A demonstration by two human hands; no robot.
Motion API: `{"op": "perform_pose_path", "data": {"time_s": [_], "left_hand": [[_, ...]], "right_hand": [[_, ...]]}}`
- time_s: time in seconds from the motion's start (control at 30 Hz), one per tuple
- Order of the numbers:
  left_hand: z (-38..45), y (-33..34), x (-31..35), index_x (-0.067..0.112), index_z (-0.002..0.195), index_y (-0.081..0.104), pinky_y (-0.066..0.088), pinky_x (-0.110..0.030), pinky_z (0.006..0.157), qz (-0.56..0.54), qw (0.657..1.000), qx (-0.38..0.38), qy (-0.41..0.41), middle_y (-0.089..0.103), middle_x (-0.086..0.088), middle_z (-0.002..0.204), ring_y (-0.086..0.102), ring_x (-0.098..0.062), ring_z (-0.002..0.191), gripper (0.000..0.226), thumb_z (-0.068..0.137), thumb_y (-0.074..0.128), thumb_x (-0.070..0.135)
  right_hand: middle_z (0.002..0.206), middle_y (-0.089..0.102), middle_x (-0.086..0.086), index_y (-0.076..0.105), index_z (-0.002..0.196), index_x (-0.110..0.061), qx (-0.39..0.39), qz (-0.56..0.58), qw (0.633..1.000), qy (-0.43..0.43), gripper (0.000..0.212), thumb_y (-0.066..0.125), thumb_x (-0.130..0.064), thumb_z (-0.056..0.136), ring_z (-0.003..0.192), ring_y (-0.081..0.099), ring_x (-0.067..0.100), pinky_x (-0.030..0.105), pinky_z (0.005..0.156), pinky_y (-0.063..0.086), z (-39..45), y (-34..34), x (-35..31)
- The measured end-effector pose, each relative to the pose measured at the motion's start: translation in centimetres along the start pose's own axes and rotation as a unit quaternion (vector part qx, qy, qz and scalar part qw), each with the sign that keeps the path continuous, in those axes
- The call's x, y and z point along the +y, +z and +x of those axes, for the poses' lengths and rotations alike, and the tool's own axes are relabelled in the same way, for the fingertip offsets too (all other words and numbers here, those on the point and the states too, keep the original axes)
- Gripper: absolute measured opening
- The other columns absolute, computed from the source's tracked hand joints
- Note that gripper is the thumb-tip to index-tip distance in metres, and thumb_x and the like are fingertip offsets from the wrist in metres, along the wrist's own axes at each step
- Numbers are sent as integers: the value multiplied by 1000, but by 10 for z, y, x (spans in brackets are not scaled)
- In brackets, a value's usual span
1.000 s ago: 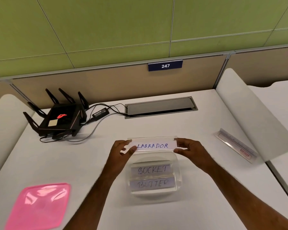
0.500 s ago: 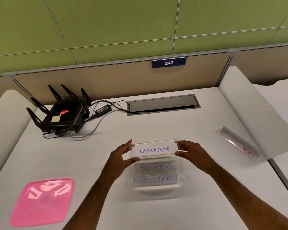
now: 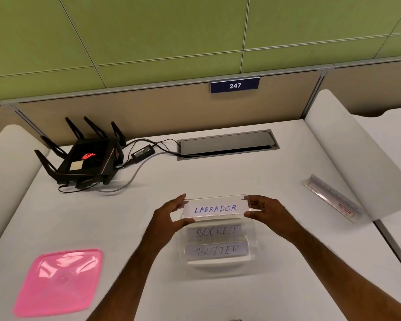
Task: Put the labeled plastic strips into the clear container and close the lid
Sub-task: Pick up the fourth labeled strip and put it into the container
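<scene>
A clear plastic strip labeled LABRADOR (image 3: 215, 208) is held level over the far rim of the clear container (image 3: 252, 256). My left hand (image 3: 169, 216) pinches its left end and my right hand (image 3: 267, 212) pinches its right end. Inside the container lie two strips, one labeled SOCKET (image 3: 214, 232) and, nearer me, one labeled BUTTER (image 3: 217, 250). The pink lid (image 3: 60, 281) lies flat on the table at the lower left, apart from the container.
Another clear strip (image 3: 331, 197) lies at the right by a white divider panel (image 3: 357, 158). A black router (image 3: 86, 158) with cables sits at the back left, next to a grey cable hatch (image 3: 227, 143). A rounded white divider (image 3: 7, 172) borders the left.
Both hands have brought the LABRADOR strip slightly toward me and lower, over the container's far rim. The two strips inside have not moved.
</scene>
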State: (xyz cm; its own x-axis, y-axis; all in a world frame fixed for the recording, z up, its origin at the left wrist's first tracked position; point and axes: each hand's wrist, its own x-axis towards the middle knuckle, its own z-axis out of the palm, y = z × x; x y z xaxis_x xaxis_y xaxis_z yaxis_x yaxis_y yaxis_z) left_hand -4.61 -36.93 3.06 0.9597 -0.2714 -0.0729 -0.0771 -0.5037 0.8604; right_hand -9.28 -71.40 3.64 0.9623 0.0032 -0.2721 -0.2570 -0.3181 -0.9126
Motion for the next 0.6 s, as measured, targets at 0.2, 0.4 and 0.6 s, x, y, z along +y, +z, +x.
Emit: {"op": "perform_pose_path", "data": {"time_s": [0.2,0.4,0.6], "left_hand": [[1,1,-1,37,133,59,47,-19,100,11,1000,6,3,67,20,125,60,-2,119,70,71,92,32],[-3,8,-4,40,126,51,48,-25,96,111,993,-37,-3,59,19,124,53,-1,116,66,72,89,40],[-9,18,-17,47,119,44,38,-23,76,193,979,-59,-22,54,23,112,39,-11,108,61,74,85,43]], "right_hand": [[127,69,-5,59,136,-25,-13,-1,1000,-13,65,87,-12,78,120,63,4,30,101,55,4,-1,7],[125,62,-30,55,120,-38,-48,-148,986,-65,51,85,-34,80,121,56,-6,17,94,50,6,-4,14],[117,60,-21,56,118,-36,-35,-370,922,-111,57,84,-53,72,118,50,5,34,112,19,12,-1,20]]}}
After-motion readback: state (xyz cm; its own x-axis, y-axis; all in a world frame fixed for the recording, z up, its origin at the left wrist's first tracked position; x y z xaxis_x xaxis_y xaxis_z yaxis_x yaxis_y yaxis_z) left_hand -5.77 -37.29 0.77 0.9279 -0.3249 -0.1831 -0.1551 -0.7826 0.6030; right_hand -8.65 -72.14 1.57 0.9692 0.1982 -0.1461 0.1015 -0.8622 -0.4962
